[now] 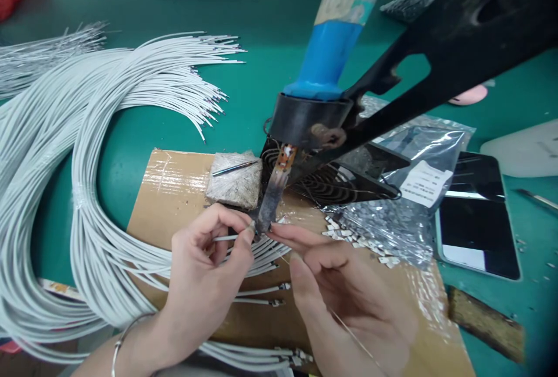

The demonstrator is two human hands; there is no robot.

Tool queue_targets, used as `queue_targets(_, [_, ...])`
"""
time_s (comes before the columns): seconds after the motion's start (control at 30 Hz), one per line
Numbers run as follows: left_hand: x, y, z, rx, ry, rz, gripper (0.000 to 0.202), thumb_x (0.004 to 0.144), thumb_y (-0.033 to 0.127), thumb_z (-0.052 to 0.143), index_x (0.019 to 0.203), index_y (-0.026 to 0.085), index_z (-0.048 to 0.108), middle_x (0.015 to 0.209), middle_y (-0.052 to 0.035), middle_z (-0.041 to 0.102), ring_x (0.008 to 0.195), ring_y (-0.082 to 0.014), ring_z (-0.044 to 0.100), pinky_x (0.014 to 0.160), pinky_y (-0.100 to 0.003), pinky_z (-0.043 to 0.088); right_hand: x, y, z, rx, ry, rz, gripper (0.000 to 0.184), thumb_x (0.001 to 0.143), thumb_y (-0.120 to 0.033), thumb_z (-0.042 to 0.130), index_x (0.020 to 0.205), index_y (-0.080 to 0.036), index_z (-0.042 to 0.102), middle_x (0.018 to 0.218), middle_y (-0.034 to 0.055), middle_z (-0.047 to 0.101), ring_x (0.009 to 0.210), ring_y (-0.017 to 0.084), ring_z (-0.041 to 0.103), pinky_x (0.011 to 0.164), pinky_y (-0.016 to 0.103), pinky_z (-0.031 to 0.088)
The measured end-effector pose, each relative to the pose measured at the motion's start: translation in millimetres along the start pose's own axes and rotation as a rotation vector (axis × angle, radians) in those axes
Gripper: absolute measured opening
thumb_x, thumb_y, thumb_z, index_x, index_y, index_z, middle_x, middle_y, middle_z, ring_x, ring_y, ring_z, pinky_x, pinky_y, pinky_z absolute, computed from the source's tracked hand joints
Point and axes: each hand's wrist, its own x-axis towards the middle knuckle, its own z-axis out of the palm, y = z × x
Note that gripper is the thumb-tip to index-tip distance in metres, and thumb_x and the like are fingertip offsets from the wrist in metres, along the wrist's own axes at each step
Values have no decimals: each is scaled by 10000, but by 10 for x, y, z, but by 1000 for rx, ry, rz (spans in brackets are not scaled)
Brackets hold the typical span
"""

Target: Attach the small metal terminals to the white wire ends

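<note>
My left hand pinches a white cable between thumb and fingertips, its end close to the dark tip of a soldering iron. The iron, with a blue handle, points down in a black metal holder. On the other side of the tip, my right hand has its fingers closed around a thin solder wire, which trails down across the palm. Its index fingertip is right beside the iron. Whether the cable end touches the tip is hidden by my fingers. More white cables with small metal ends lie beneath both hands.
A large bundle of white cables curves over the left side. A cardboard sheet carries a fibrous pad and small metal connectors. Plastic bags, a phone and a brown block lie right.
</note>
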Motion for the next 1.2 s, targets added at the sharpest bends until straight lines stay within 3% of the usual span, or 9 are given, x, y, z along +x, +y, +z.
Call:
queue_targets(0.4, [16,32,13,8,-1,4,100,737,117,678,666,185,659,752,-11,746,503,-84,436,426,-184,293,22,-4,0,-13,-22,-79,232,928,-82,643,764,-241,599,1083,-36,816,991,85,775,883,119,573])
queue_targets(0.73, [38,58,22,11,9,10,86,728,138,671,657,179,649,731,-19,737,481,-78,388,411,-179,265,27,-1,17,19,-28,-64,223,943,-100,644,776,-241,602,1104,-39,805,1029,74,761,918,117,558])
queue_targets(1.2, [-11,-47,-9,12,9,36,131,756,85,664,704,205,667,789,9,747,553,-89,501,445,-180,289,15,-2,29,11,20,-69,207,906,-110,693,753,-232,628,1043,-2,821,963,110,782,872,147,589])
